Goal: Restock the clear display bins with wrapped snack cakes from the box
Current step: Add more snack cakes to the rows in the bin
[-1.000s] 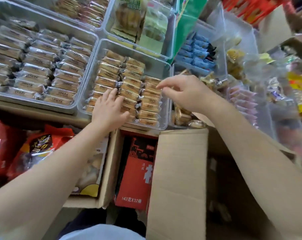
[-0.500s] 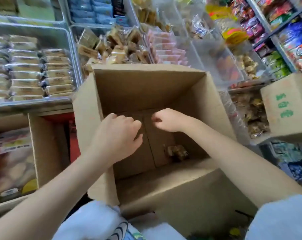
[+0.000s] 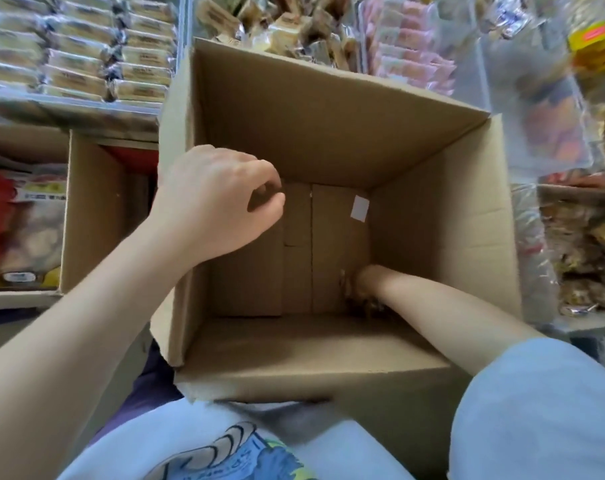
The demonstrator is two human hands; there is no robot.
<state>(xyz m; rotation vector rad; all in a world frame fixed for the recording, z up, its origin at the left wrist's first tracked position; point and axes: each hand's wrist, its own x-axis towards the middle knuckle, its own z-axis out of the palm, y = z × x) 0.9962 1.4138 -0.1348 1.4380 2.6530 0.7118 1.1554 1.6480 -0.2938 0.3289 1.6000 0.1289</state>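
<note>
At upper left the display bin (image 3: 79, 50) is seen well stocked, the left hand (image 3: 214, 199) is held loosely curled and empty over the box (image 3: 329, 133), and at lower right the last snack cakes (image 3: 360, 299) are being reached by the right hand (image 3: 363, 282), its grip untellable.

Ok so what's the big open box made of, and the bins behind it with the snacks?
The box looks like plain brown corrugated cardboard: matte, with fold creases and a torn, ragged edge at the near left corner. The bins seem to be clear hard plastic, since the wrapped snack cakes show through their glossy walls, though blur leaves that somewhat open.
</note>
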